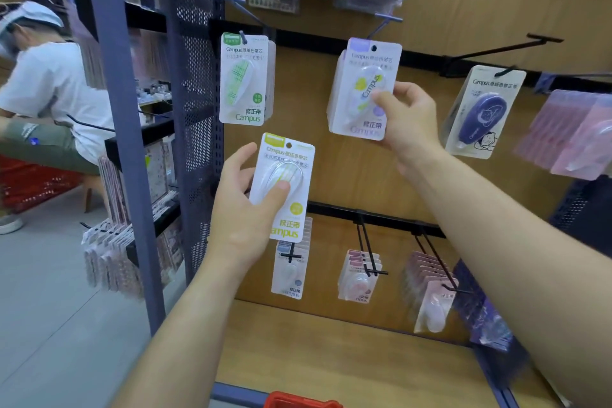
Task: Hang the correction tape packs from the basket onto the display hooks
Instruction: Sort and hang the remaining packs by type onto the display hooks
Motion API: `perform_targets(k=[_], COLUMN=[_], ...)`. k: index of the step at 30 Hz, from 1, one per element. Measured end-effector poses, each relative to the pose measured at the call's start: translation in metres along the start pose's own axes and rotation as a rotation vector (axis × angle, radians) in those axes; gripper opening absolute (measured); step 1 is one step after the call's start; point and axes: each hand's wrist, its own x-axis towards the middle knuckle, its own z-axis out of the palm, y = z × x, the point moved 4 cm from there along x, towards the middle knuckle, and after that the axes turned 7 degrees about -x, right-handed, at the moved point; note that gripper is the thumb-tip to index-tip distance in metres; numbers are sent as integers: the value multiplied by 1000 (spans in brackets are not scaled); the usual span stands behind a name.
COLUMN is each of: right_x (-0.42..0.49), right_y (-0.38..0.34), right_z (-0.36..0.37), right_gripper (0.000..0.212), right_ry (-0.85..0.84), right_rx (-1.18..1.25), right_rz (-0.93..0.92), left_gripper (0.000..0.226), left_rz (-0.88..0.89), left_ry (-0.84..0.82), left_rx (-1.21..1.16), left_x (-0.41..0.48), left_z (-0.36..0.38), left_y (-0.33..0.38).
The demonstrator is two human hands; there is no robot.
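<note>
My left hand (243, 209) grips a yellow-topped correction tape pack (281, 185) in front of the wooden display board, thumb on its clear blister. My right hand (402, 113) grips a purple-topped pack (362, 89), the front of a small stack, just below a blue-grey hook (385, 23); the pack's hole sits under the hook's tip, off it. Several green-topped packs (243, 79) hang from the hook at the left. A dark purple pack (482, 113) hangs on a black hook at the right. The red basket's rim (301, 400) shows at the bottom edge.
Lower hooks carry blue (288, 272), pink (359, 276) and pale pink packs (430, 291). An empty black hook (503, 50) juts out at upper right. A perforated blue shelf post (192, 109) stands left. A person in a white shirt (49, 93) crouches at far left beside red baskets.
</note>
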Motion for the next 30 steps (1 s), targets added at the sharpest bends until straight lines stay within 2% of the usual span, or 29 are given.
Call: perform_targets(k=[5,12,16,19,20,22,24,26,30], right_x=[6,8,16,12,9,-3,-20,-46,-89], right_y=[0,3,16,35,42,52,60,64,67], right_z=[1,2,9,11,10,8,13,25,53], right_gripper=[6,14,20,44,45,33,22,12,17], right_ry=[11,-7,-54,-43,-33,-28,-101,-246,-452], right_rx=[-8,-27,-99,-237,-275,-322,-304,-235,-133], right_rz=[-1,19,122,262,289,285,258,250,258], left_gripper=[50,46,47,47,46,44,40,35,32], left_rz=[3,-4,-6,-8,-10,-23,-47,-84,-151], left_ry=[-5,8,0,11,24,58,95,119,119], left_rx=[-57,-65,-64,-29,-16,-4,-11,-30,-70], left_x=[1,1,0,1,1,2,3,3,-1], left_z=[1,-3,-1,-1,-2,-7,-12,-16,-13], left_y=[1,2,1,-1,-2,-5,-9,-14,-26])
